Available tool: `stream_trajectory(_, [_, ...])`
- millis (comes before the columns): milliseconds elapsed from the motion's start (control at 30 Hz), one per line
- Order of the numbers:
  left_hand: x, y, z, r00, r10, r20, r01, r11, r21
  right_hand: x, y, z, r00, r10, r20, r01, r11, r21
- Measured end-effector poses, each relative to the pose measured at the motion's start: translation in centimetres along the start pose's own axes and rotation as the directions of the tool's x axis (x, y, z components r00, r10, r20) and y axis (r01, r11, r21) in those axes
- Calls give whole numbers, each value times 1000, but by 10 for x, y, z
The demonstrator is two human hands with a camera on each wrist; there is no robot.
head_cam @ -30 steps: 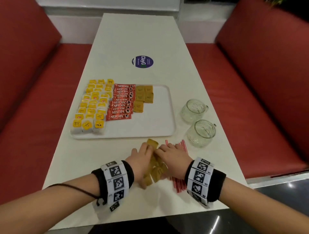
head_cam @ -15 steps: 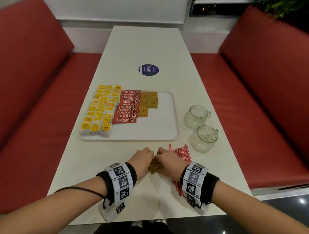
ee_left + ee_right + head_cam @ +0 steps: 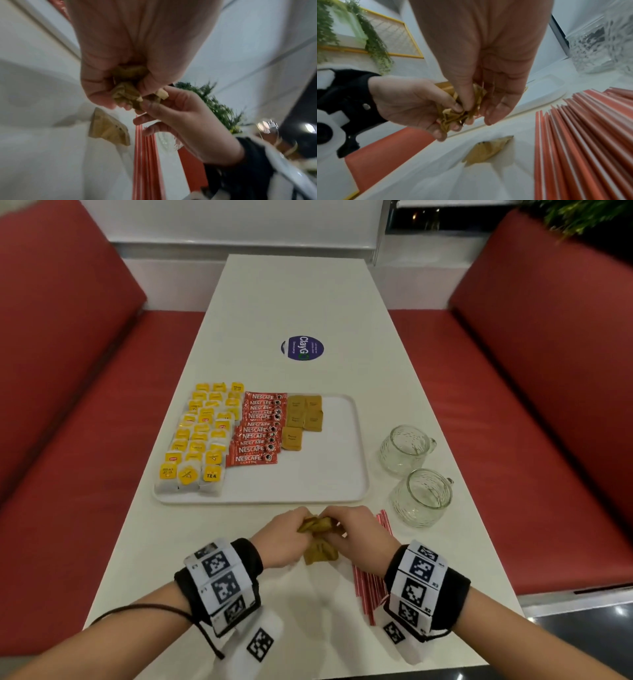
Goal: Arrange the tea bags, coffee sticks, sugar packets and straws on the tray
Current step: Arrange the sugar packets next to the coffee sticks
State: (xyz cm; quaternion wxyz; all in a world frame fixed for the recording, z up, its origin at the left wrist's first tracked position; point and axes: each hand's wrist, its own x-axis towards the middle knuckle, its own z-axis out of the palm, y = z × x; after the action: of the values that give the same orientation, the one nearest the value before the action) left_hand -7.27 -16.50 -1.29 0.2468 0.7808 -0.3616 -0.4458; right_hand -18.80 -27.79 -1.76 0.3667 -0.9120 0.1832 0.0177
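Both hands hold one crumpled bunch of brown sugar packets (image 3: 317, 524) just above the table, in front of the white tray (image 3: 342, 487). My left hand (image 3: 289, 529) curls round the bunch (image 3: 126, 93) from the left. My right hand (image 3: 344, 525) pinches it (image 3: 453, 116) with thumb and fingers from the right. A few more packets (image 3: 320, 554) lie on the table under the hands. Red straws (image 3: 368, 587) lie beneath my right wrist. On the tray sit rows of tea bags (image 3: 202, 440), coffee sticks (image 3: 258, 436) and several sugar packets (image 3: 303, 419).
Two glass cups (image 3: 406, 448) (image 3: 423, 496) stand to the right of the tray, close to the straws. A round blue sticker (image 3: 302, 348) is further up the table. Red benches flank both long sides. The tray's right half is bare.
The hands drew together, gathering the spread sugar packets into one bunch and raising it off the table. The head view has tilted up slightly.
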Motion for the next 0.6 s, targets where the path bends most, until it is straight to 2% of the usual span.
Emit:
stream_trajectory(67, [2, 0, -6, 995, -95, 18, 97, 982, -160, -2, 5, -3, 997, 63, 37, -63, 998, 8])
stream_trajectory(133, [2, -2, -13, 985, -173, 13, 170, 952, -254, -1, 8, -4, 981, 103, 167, -70, 978, -198])
stream_trajectory(200, [2, -2, -19, 978, -206, 29, 205, 926, -318, 2, 6, 0, 965, 95, 244, 13, 913, -408])
stream_trajectory(300, [3, -5, -24, 978, -189, 88, 209, 877, -433, 11, -1, 9, 972, 22, 233, 99, 863, -495])
stream_trajectory(400, [8, -11, -26, 986, -146, 76, 164, 835, -525, 14, -2, 11, 971, 2, 240, 120, 861, -494])
stream_trajectory(500, [15, -19, -26, 990, -127, 65, 143, 881, -451, 14, -1, 7, 971, 18, 237, 88, 899, -429])
stream_trajectory(533, [16, -21, -27, 991, -119, 55, 131, 921, -366, 14, -1, 5, 972, 19, 233, 76, 916, -394])
stream_trajectory(600, [21, -22, -27, 997, -67, -26, 66, 996, -64, 14, -3, 0, 973, 12, 230, 64, 945, -322])
